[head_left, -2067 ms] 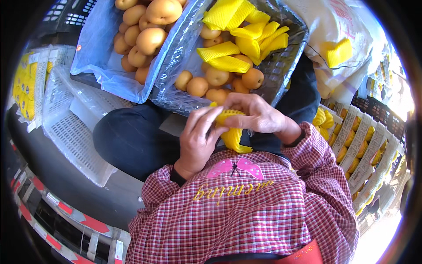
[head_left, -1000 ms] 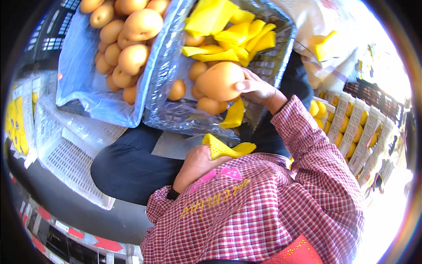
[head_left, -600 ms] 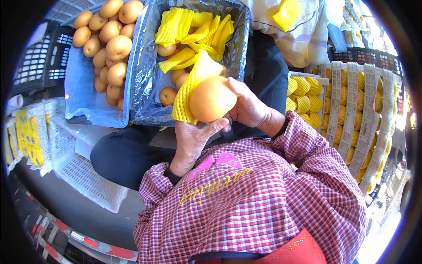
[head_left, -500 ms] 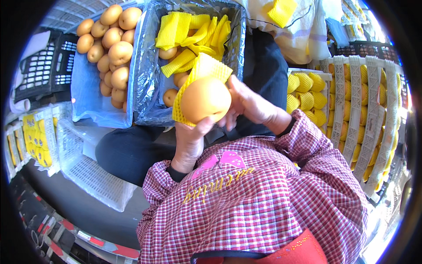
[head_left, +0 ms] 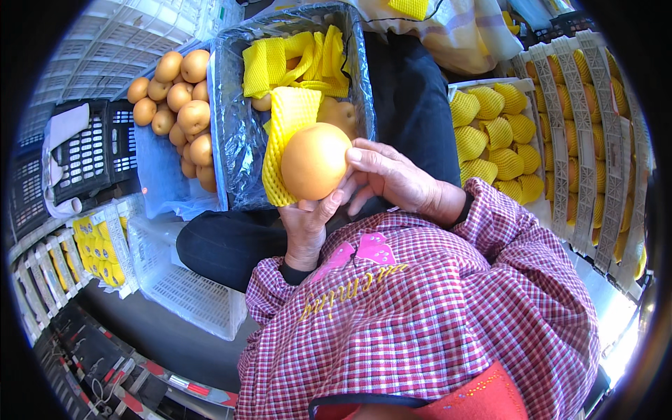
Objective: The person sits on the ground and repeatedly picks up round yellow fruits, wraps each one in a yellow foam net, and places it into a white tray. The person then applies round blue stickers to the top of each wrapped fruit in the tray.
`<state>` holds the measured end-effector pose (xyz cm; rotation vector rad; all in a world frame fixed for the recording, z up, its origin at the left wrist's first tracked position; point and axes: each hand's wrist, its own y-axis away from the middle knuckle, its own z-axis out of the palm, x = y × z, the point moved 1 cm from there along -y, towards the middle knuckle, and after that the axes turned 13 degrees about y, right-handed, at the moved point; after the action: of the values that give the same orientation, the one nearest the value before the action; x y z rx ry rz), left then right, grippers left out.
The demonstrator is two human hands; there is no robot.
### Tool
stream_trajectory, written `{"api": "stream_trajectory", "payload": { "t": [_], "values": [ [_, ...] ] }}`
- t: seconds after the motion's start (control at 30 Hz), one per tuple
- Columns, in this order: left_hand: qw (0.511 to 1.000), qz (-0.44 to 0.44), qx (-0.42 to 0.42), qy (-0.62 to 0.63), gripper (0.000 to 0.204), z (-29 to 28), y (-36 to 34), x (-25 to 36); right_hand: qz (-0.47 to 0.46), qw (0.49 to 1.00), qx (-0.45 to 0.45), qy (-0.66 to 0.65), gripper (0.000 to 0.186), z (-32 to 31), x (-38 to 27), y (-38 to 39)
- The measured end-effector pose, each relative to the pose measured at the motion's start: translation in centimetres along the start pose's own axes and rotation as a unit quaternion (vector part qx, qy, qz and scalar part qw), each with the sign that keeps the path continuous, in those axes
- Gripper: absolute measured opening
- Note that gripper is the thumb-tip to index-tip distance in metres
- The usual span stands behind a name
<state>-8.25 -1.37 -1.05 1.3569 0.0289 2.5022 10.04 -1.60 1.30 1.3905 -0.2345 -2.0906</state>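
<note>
A round tan-orange pear (head_left: pixel 316 162) is held up in front of my chest. My left hand (head_left: pixel 306 229) supports it from below, thumb against its lower side, together with a yellow foam net sleeve (head_left: pixel 291 115) that lies flat behind and left of the pear. My right hand (head_left: pixel 402 180) grips the pear's right side with thumb and fingertips; some fingers are hidden. Beyond the hands stands a crate lined with dark plastic (head_left: pixel 234 126). Loose yellow foam nets (head_left: pixel 264 66) lie in it over a few pears (head_left: pixel 338 117).
Left of the lined crate, a blue-lined crate (head_left: pixel 164 185) holds a heap of pears (head_left: pixel 194 117). Netted fruit fills a box (head_left: pixel 498 140) at right, beside stacked white crates (head_left: pixel 588 126). A black crate (head_left: pixel 91 150) and a white plastic crate (head_left: pixel 199 294) are at left.
The pear and net have shifted slightly left and down in view. My right hand's thumb now presses on the pear's right side. The view has turned, shifting the surroundings.
</note>
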Motion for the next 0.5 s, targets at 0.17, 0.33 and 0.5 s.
{"api": "stream_trajectory", "payload": {
  "t": [0.17, 0.33, 0.5],
  "values": [
    [0.999, 0.004, 0.003, -0.052, 0.061, 0.4, -0.3, 0.6, -0.036, 0.979, 0.038, 0.195, 0.09, 0.1, -1.7, 0.3],
    [0.99, 0.068, 0.038, -0.116, 0.07, 1.8, -0.1, 0.8, -0.124, 0.955, 0.083, 0.254, 0.097, 0.4, -1.3, -0.1],
    [0.998, 0.006, 0.017, 0.065, 0.076, 0.5, 0.0, 0.6, -0.094, 0.978, 0.057, 0.179, 0.062, -0.9, -2.5, 0.0]
  ]
}}
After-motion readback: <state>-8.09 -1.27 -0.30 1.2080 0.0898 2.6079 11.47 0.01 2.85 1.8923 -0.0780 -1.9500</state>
